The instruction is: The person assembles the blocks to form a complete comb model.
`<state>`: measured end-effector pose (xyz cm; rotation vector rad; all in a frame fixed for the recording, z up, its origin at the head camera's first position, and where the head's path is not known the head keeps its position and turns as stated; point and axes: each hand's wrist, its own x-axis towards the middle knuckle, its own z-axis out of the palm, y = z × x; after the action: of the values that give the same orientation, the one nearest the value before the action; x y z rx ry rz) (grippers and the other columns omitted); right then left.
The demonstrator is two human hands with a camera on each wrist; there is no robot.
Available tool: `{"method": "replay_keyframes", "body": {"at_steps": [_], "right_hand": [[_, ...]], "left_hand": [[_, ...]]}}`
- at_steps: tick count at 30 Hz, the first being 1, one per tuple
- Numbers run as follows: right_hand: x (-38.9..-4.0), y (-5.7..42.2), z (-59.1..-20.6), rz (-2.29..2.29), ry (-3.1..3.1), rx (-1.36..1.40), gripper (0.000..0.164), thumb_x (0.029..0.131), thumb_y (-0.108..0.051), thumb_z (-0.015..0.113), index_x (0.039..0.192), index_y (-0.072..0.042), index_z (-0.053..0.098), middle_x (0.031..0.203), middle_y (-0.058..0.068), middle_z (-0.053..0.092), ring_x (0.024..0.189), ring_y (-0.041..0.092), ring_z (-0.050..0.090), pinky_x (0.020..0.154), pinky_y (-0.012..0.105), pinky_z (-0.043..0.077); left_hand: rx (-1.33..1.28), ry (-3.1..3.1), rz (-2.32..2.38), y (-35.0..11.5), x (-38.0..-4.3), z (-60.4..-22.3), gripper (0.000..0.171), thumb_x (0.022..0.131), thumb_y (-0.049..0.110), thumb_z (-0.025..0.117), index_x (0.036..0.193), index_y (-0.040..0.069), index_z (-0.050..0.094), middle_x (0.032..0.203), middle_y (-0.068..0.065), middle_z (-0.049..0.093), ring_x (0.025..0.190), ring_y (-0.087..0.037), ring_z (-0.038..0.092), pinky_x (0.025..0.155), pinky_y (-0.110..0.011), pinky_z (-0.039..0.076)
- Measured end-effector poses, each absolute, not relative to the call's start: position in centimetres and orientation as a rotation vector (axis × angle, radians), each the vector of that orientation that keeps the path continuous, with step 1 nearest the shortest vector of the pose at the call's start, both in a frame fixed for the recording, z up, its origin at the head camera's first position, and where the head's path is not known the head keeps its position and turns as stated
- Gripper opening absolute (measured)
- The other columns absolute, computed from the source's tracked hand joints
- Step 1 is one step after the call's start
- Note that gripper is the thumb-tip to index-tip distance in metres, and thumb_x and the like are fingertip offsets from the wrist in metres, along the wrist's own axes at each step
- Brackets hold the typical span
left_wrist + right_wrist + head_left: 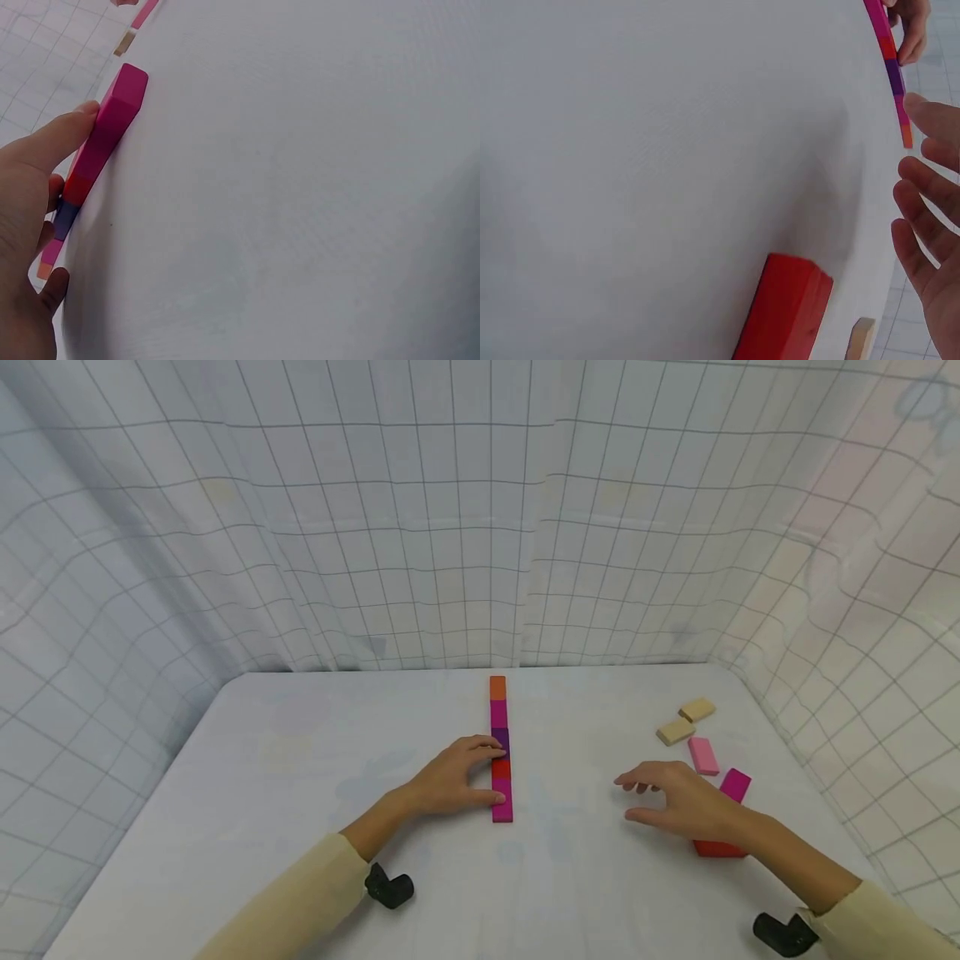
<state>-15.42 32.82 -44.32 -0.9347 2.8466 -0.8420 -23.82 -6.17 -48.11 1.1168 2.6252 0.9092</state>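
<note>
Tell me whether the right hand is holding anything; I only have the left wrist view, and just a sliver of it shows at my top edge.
Observer: The right hand is empty; no block sits between its thumb and fingers.
Operator: Got it. What lies farther out, beyond that hand?
Observer: In the head view, two tan blocks lie there, close together.
Operator: And is there anything near its wrist that I can't see?
Observer: Yes, at least one red block, separate from the row of blocks; in the head view the hand and wrist partly cover it.
</note>
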Motion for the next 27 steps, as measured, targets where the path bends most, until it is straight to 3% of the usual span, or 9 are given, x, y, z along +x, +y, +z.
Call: {"method": "replay_keyframes", "body": {"at_steps": [7,14,21,27], "right_hand": [[-14.2,35.1,-44.2,-0.801,2.85,-0.818,0.044,0.092,-0.036,0.081,0.126,-0.01,0.072,0.116,-0.006,0.07,0.098,0.015,0.064,0.084,0.035,0.058],[-11.8,38.8,-44.7,-0.823,2.869,-0.813,0.042,0.087,-0.03,0.086,0.122,-0.011,0.073,0.112,-0.009,0.07,0.094,0.009,0.063,0.079,0.029,0.059],[-10.0,41.1,-45.4,-0.748,2.82,-0.828,0.045,0.085,-0.026,0.087,0.126,-0.021,0.069,0.119,-0.006,0.066,0.103,0.011,0.057,0.074,0.026,0.058],[-10.8,40.5,-45.9,-0.786,2.927,-0.834,0.033,0.087,-0.023,0.086,0.117,-0.015,0.074,0.107,-0.01,0.065,0.089,0.007,0.058,0.069,0.024,0.057]], "left_hand": [[1.093,2.614,0.968,-6.3,-23.7,-48.1,0.068,0.088,0.043,0.08,0.142,0.006,0.062,0.148,-0.004,0.052,0.142,-0.027,0.041,0.117,-0.049,0.034],[1.105,2.613,0.948,-6.1,-23.9,-48.4,0.068,0.089,0.046,0.079,0.144,0.01,0.062,0.15,-0.002,0.05,0.143,-0.024,0.04,0.118,-0.047,0.033],[1.105,2.616,0.946,-6.0,-24.0,-48.5,0.068,0.089,0.046,0.08,0.144,0.011,0.062,0.15,-0.002,0.05,0.143,-0.025,0.04,0.118,-0.047,0.033],[1.103,2.62,0.962,-6.1,-23.9,-48.5,0.069,0.088,0.046,0.08,0.143,0.009,0.062,0.149,-0.003,0.051,0.142,-0.026,0.041,0.117,-0.049,0.034]]}}
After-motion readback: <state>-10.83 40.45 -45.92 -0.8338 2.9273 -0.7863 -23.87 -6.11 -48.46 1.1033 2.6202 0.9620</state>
